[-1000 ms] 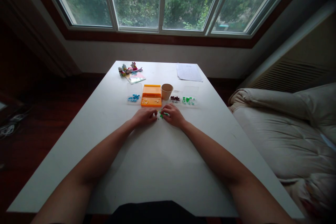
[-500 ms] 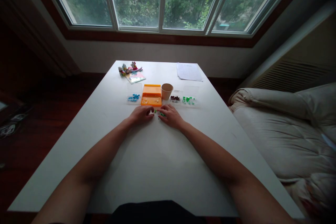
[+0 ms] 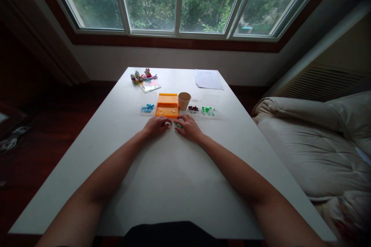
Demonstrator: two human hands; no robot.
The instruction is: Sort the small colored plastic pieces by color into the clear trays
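My left hand (image 3: 155, 126) rests on the white table with its fingers curled and the tips close together. A tiny pale piece shows at its fingertips, too small to name. Beside it, my right hand (image 3: 188, 127) lies with its fingers apart over a few small green pieces (image 3: 179, 125), partly hidden by the fingers. Just beyond both hands stands an opened orange plastic case (image 3: 167, 100), with small yellowish pieces (image 3: 160, 112) in its near half.
A brown paper cup (image 3: 184, 101) stands right of the case. Clear boxes hold blue pieces (image 3: 147, 108), dark brown pieces (image 3: 193, 108) and green pieces (image 3: 208, 110). Small figurines (image 3: 142, 76), a pastel card (image 3: 150, 85) and paper sheets (image 3: 209, 79) lie at the far end.
The fingers of my left hand have shifted slightly, and a pale piece now shows below their tips. My right hand stays nearly in place.
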